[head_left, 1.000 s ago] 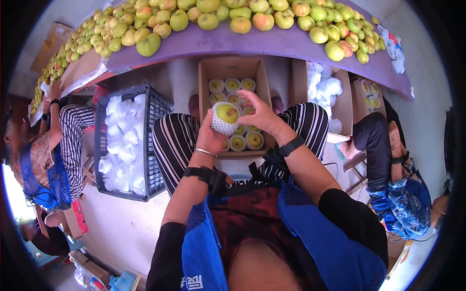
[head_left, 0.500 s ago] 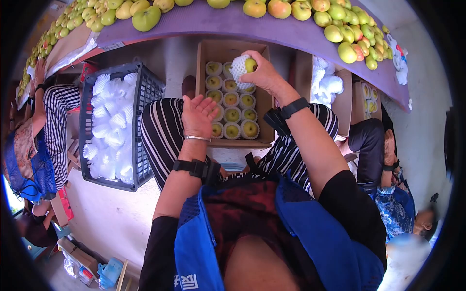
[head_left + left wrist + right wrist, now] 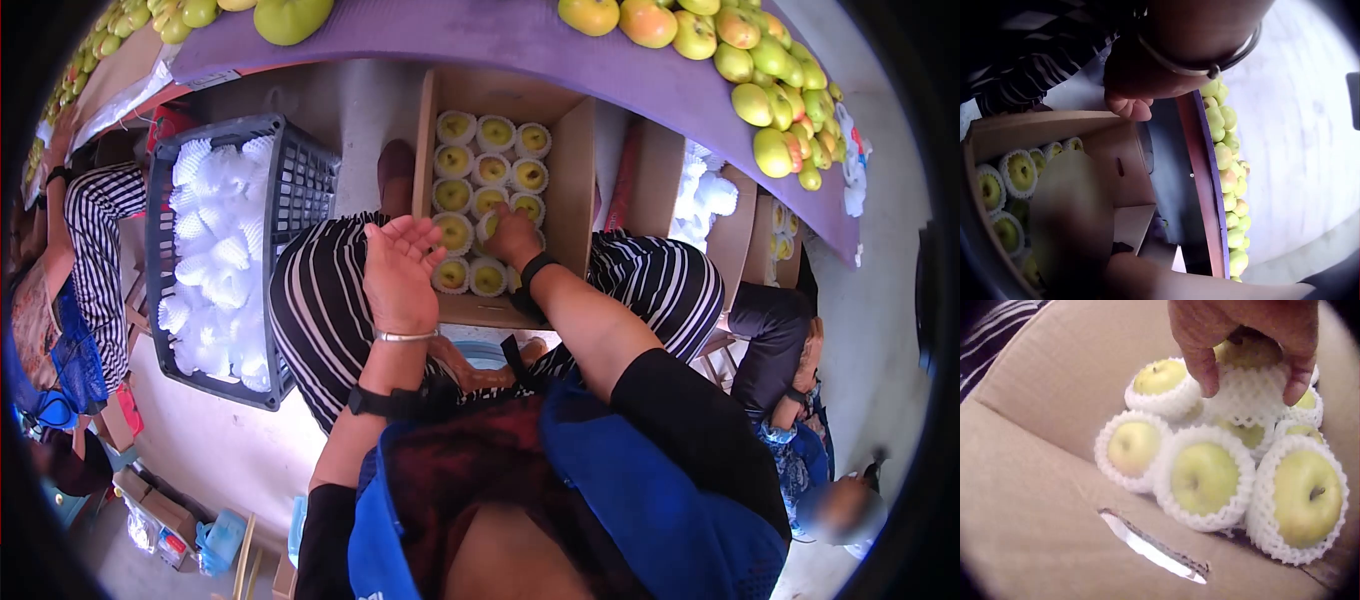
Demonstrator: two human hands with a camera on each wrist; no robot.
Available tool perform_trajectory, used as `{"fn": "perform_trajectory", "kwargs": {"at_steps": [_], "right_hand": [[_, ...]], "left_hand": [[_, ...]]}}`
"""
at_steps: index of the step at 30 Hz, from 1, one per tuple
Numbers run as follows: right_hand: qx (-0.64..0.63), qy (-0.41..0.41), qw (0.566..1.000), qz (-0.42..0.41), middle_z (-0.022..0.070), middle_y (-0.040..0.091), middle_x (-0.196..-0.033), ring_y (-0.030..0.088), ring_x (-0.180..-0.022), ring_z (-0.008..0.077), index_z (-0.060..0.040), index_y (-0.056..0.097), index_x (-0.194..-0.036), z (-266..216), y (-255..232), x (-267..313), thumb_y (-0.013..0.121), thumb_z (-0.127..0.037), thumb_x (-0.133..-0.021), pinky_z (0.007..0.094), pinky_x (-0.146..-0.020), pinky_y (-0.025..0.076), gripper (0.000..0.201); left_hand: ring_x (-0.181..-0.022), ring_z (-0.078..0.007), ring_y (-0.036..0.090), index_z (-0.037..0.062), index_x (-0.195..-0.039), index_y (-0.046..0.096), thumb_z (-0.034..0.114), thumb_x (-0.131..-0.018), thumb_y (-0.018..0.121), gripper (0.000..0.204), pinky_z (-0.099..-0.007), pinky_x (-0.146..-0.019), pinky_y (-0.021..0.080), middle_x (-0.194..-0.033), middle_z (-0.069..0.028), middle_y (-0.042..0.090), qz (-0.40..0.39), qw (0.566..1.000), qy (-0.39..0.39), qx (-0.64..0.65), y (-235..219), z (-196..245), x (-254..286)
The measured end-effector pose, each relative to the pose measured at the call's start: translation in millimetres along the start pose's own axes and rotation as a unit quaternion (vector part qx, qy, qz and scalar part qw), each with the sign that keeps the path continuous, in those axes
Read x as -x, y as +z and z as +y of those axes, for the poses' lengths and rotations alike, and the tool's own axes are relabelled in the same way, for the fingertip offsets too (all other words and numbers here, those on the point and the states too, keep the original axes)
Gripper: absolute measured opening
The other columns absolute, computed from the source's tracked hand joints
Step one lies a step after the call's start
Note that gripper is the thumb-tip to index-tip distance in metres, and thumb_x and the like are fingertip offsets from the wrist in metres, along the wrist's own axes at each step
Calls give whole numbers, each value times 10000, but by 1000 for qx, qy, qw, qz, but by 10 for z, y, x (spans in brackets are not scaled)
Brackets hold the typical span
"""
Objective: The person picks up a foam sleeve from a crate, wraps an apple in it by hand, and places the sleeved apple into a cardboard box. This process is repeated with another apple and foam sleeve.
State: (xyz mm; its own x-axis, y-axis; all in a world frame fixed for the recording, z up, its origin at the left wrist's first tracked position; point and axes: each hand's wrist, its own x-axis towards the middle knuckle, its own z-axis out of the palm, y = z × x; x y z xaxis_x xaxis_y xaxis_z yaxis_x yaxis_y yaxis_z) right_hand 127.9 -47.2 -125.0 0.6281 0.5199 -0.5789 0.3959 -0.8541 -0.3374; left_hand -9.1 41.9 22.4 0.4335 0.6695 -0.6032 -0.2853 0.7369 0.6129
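In the head view a cardboard box (image 3: 572, 170) holds rows of apples in white foam nets. The right hand (image 3: 512, 238) is down inside the box among them. From the right wrist, that hand (image 3: 1244, 337) grips a netted apple (image 3: 1250, 394), thumb and fingers on opposite sides, above other netted apples such as one (image 3: 1205, 478) near the box wall. My left hand (image 3: 402, 275) is held palm up, fingers loosely spread and holding nothing, at the box's left edge. In the left wrist view the left hand (image 3: 1132, 87) is partly cut off by the wrist.
A dark crate (image 3: 275, 290) of white foam nets stands at the left. Loose apples (image 3: 770, 100) lie on the purple table (image 3: 430, 45) beyond the box. Boxes with more nets (image 3: 705, 195) and apples stand at the right. People sit on both sides.
The right hand has carried the netted apple, earlier near both hands, over and down into the box. My left hand has let go and stays palm up. The head view has shifted.
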Motion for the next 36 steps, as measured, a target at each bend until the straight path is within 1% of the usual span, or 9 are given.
{"fn": "perform_trajectory", "kwargs": {"at_steps": [8, 10, 16, 20, 22, 29, 32, 34, 36], "right_hand": [[105, -21, 993, 56, 202, 415, -1052, 446, -938, 359, -99, 457, -1084, -2, 406, -90, 580, -58, -677, 381, -786, 430, 427], [103, -79, 991, 18, 201, 391, -1087, 410, -984, 407, -142, 421, -1143, -36, 414, -88, 634, -81, -622, 416, -807, 415, 566], [8, -81, 996, -30, 235, 302, -1188, 343, -1056, 415, -151, 331, -1229, 85, 404, -58, 661, -85, -597, 419, -900, 339, 716], [19, -66, 996, -65, 250, 255, -1217, 314, -1080, 425, -145, 295, -1252, 140, 514, -96, 646, -69, -610, 428, -925, 301, 736], [39, -77, 996, -25, 257, 263, -1229, 332, -1077, 440, -128, 325, -1237, 149, 558, -50, 552, -15, -662, 431, -923, 314, 629], [46, -85, 995, -28, 240, 239, -1262, 316, -1094, 459, -126, 309, -1244, 138, 533, -102, 577, -38, -663, 444, -923, 327, 646], [62, -55, 995, -54, 248, 267, -1246, 344, -1101, 415, -122, 262, -1272, 97, 406, -98, 693, -166, -607, 411, -923, 327, 794], [-30, -28, 995, -89, 231, 280, -1266, 353, -1138, 371, -117, 227, -1295, 117, 295, -105, 720, -202, -592, 370, -940, 332, 862], [-86, -34, 994, -62, 217, 299, -1272, 356, -1151, 339, -111, 247, -1292, 225, 363, -170, 718, -202, -598, 348, -945, 331, 843]], "left_hand": [[-868, -231, 527, 25, -944, 476, 449, -885, 321, 455, -333, -743, 414, -922, -123, 541, -17, 1000, -1, -19, 0, 4, -17], [-865, -229, 529, 27, -942, 478, 444, -887, 319, 450, -331, -743, 414, -918, -122, 544, -18, 1000, -5, -21, 5, -3, -18], [-857, -220, 541, 36, -944, 483, 428, -891, 323, 427, -325, -742, 414, -911, -112, 558, -37, 999, -17, -28, 26, -24, -14], [-861, -219, 541, 39, -947, 484, 419, -894, 324, 416, -322, -743, 415, -917, -109, 558, -46, 998, -23, -27, 63, -28, -5], [-861, -220, 541, 39, -948, 484, 417, -894, 325, 413, -322, -744, 415, -917, -108, 559, -44, 998, -26, -25, 52, -52, 12], [-856, -216, 541, 41, -946, 484, 405, -897, 329, 399, -318, -744, 418, -917, -106, 559, -60, 997, -34, -30, 99, -68, -7], [-857, -213, 539, 41, -946, 484, 400, -898, 329, 394, -315, -743, 418, -915, -105, 557, -64, 997, -32, -28, 82, -54, 11], [-857, -212, 538, 40, -945, 484, 398, -898, 330, 392, -314, -743, 417, -913, -105, 557, -65, 997, -32, -24, 79, -55, 21], [-850, -211, 537, 41, -942, 484, 397, -899, 329, 391, -312, -741, 417, -909, -103, 555, -64, 997, -35, -23, 84, -49, 23]]}}
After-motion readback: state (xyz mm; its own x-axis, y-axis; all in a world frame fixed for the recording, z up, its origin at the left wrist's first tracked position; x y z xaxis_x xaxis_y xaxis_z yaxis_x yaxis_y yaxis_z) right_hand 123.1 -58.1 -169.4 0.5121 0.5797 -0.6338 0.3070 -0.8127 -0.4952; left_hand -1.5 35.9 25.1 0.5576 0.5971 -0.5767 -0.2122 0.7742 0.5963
